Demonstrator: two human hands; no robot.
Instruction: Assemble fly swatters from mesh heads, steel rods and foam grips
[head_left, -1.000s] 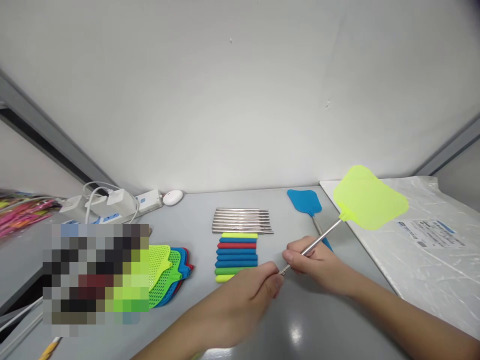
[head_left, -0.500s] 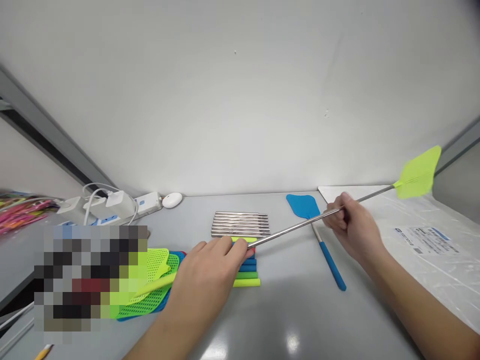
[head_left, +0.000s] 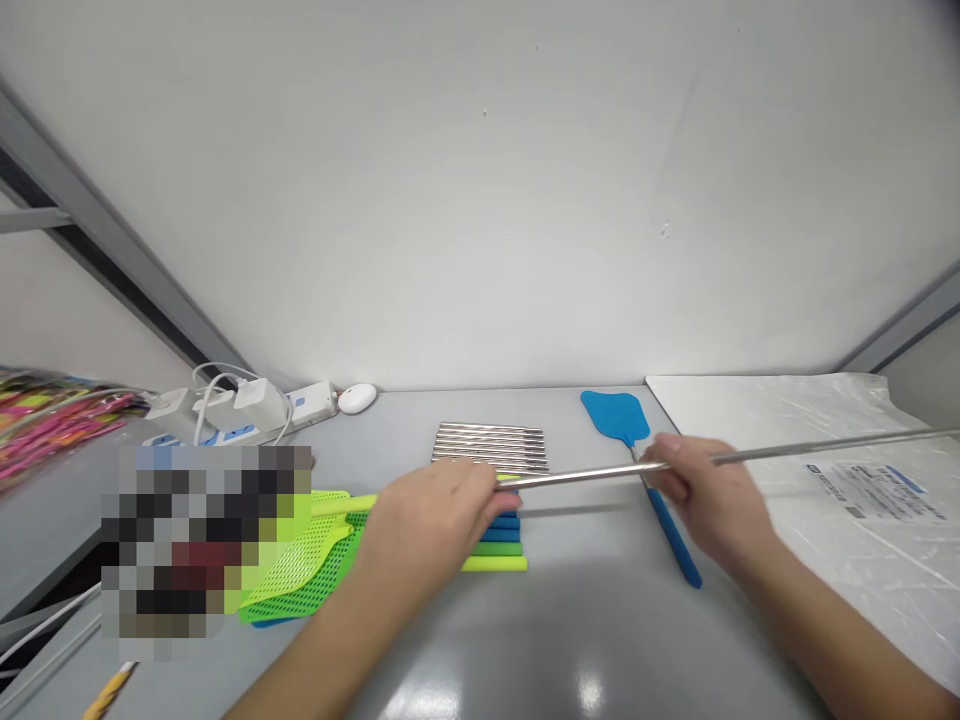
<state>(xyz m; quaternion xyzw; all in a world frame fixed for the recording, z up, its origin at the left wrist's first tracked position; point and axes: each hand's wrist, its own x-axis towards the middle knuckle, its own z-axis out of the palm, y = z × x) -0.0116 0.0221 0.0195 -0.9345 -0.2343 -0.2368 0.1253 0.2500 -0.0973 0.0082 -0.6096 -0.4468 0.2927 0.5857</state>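
A fly swatter (head_left: pixel 585 476) with a long metal telescopic rod runs nearly level across both my hands. My left hand (head_left: pixel 435 520) is closed round it near the lime-green grip, which sticks out to the left. Farther along, my right hand (head_left: pixel 705 490) pinches the rod; the swatter's head lies beyond the right edge of view. Behind my right hand lies a blue fly swatter (head_left: pixel 615 413), its rod partly covered. Coloured handle tubes (head_left: pixel 495 564) lie partly under my left hand, with a row of metal rods (head_left: pixel 491 445) behind them.
Perforated swatter heads (head_left: pixel 300 575) are stacked at left beside a blurred-out patch. Behind are a power strip (head_left: pixel 311 402) with chargers and a white oval object (head_left: pixel 358 398). A plastic-wrapped white package (head_left: pixel 787 420) lies at right, colourful bagged items (head_left: pixel 67 420) at far left.
The rod has swung from slanting to nearly level and reaches farther right, taking the lime-green head out of view. My right hand is slightly lower. The view has shifted slightly left.
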